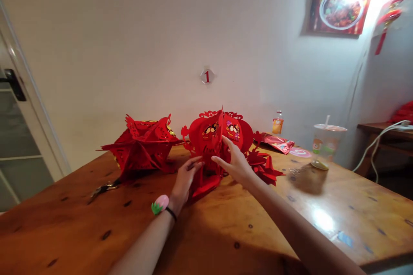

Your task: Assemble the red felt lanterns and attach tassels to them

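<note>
Forearms (146,240), left hand (183,180), right hand (236,163), red lantern (206,134) just beyond both

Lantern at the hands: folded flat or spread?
Spread, at least partly: the lantern has panels fanned out at angles, two showing printed figures. Whether fully open, cannot tell; the right hand hides part.

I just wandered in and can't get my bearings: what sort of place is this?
Possibly a small restaurant, judging by the poster of a food dish, the wall sign numbered 1, and the wooden table below it.
</note>
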The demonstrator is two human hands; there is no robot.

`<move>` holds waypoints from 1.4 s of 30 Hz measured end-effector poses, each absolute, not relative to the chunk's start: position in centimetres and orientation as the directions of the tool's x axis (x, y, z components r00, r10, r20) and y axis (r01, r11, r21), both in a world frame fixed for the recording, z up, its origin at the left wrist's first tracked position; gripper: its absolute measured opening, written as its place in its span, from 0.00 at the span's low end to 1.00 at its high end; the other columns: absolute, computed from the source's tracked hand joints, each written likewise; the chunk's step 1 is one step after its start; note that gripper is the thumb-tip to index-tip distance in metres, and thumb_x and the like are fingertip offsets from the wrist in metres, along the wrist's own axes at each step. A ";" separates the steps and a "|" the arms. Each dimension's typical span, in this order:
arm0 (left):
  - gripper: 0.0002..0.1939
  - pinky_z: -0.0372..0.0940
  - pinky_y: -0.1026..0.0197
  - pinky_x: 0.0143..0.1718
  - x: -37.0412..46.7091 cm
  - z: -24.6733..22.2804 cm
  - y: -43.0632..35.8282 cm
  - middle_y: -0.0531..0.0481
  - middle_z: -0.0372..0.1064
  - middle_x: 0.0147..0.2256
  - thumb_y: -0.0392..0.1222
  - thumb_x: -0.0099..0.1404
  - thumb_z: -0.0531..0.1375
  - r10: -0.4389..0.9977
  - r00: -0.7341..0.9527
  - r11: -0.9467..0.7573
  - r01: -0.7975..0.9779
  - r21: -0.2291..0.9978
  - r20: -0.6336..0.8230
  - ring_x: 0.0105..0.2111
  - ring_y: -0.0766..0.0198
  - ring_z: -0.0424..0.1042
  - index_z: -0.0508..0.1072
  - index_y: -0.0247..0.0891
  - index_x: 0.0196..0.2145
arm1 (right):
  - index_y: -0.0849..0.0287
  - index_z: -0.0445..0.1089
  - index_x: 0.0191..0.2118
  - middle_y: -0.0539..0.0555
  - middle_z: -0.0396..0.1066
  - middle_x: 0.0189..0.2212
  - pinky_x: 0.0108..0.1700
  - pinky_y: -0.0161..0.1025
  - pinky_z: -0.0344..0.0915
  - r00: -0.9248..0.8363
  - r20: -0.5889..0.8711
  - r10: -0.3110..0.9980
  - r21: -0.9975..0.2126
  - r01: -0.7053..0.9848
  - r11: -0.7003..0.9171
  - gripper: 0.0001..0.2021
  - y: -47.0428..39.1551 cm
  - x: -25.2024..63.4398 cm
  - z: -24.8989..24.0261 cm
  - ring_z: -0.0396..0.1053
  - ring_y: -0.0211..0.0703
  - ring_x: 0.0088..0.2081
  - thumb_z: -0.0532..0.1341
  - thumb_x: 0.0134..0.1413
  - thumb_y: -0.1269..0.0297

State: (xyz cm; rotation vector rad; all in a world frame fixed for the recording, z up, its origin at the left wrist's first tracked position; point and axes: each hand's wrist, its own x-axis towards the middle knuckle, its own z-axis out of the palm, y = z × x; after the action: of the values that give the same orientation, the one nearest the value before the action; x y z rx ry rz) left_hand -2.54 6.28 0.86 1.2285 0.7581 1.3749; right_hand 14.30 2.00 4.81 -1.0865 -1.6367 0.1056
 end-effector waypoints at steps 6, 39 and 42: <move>0.15 0.62 0.65 0.39 -1.7 1.8 4.8 0.49 0.72 0.36 0.43 0.46 0.66 0.930 0.146 -0.273 -0.338 0.901 0.337 0.37 0.65 0.69 0.72 0.36 0.33 | 0.52 0.51 0.59 0.55 0.57 0.57 0.57 0.49 0.54 0.095 0.713 0.695 -0.653 0.452 0.608 0.31 5.4 14.0 5.0 0.54 0.47 0.58 0.60 0.49 0.60; 0.12 0.60 0.65 0.33 0.6 -1.4 4.3 0.55 0.66 0.25 0.45 0.48 0.63 0.928 0.217 -0.260 -0.200 0.945 0.302 0.28 0.67 0.66 0.65 0.37 0.26 | 0.57 0.70 0.30 0.48 0.67 0.24 0.24 0.30 0.55 0.162 0.260 0.952 -0.960 0.149 0.237 0.09 2.6 13.7 -1.3 0.60 0.34 0.24 0.58 0.45 0.57; 0.12 0.61 0.63 0.37 0.3 -1.5 4.6 0.52 0.70 0.28 0.48 0.51 0.60 0.943 0.175 -0.248 -0.192 0.950 0.282 0.30 0.64 0.68 0.68 0.37 0.28 | 0.57 0.70 0.29 0.47 0.65 0.21 0.23 0.30 0.54 0.118 0.259 0.959 -0.957 0.164 0.238 0.09 2.8 13.8 -1.4 0.58 0.33 0.22 0.59 0.45 0.58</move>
State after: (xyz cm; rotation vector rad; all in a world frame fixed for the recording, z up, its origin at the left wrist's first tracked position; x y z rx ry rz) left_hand 0.30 4.65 -1.51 1.3615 0.7959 1.3214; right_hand 13.79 2.79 -1.44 -1.1864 -1.3208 0.8481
